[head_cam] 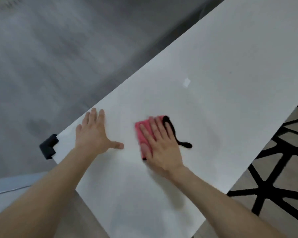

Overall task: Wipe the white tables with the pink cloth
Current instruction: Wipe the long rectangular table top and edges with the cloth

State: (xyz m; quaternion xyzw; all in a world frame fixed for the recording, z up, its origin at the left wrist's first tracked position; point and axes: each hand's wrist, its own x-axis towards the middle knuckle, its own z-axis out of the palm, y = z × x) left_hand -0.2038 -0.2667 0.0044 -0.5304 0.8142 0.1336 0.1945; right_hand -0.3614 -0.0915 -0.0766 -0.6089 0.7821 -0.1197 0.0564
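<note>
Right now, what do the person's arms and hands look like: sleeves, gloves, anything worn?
Two bare hands, no gloves: left hand, right hand. No sleeves in view: left forearm and right forearm bare to the frame edge. No watch, ring or band visible; the right hand is motion-blurred.

The table is plain white, and the cloth on it is pink with a black edge and a black loop. A black guard caps the table's left corner; beyond the table's far edge the floor is blurred mottled grey, while off its right edge a rug shows thick black crossing lines on beige.
</note>
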